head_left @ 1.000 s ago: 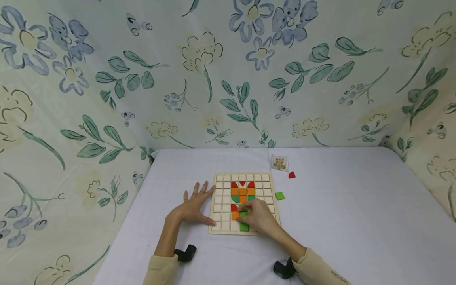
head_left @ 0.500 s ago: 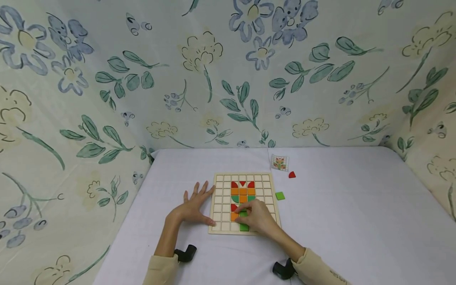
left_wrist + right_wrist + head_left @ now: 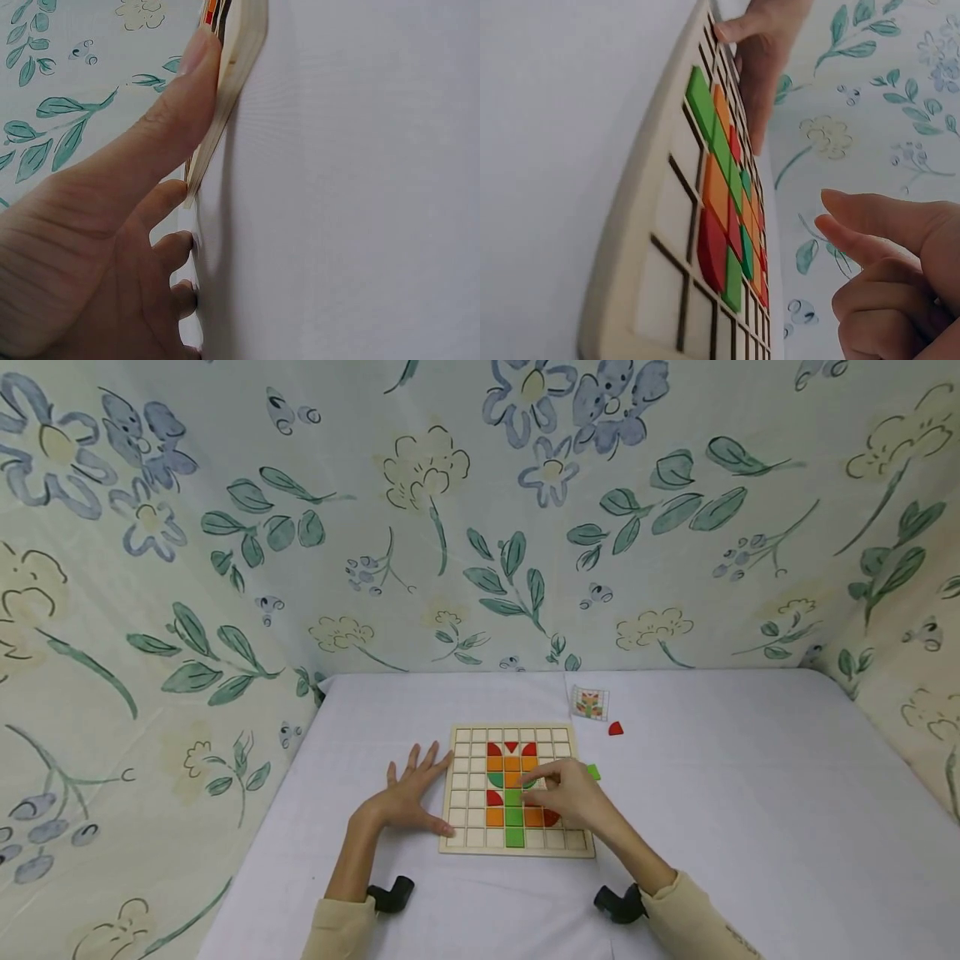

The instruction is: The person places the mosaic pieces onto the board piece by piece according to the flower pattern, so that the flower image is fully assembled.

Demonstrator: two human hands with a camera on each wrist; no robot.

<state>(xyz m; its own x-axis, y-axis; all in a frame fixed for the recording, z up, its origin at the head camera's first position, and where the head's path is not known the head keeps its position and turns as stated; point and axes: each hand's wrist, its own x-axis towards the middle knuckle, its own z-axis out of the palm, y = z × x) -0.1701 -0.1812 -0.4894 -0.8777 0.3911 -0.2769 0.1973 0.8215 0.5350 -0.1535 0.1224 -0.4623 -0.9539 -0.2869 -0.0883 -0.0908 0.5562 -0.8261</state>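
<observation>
My left hand has its fingers spread at the left side of a wooden grid board; its thumb rests on the board's edge. The board bears a flower-like pattern of colored tiles, with a column of green square tiles, an orange square tile and a red rounded tile to its left. My right hand hovers over the board's right part, hiding some tiles. In the right wrist view, its thumb and forefinger stand slightly apart with nothing seen between them, the other fingers curled.
Behind the board lies a small pattern card, with a loose red rounded tile near it. A loose green tile, partly covered by my right hand, lies right of the board. A white cloth covers the table; floral fabric surrounds it.
My right hand has moved right, away from the orange tile left of the green column. The green column and orange and red tiles at its right now show. My left hand stays still.
</observation>
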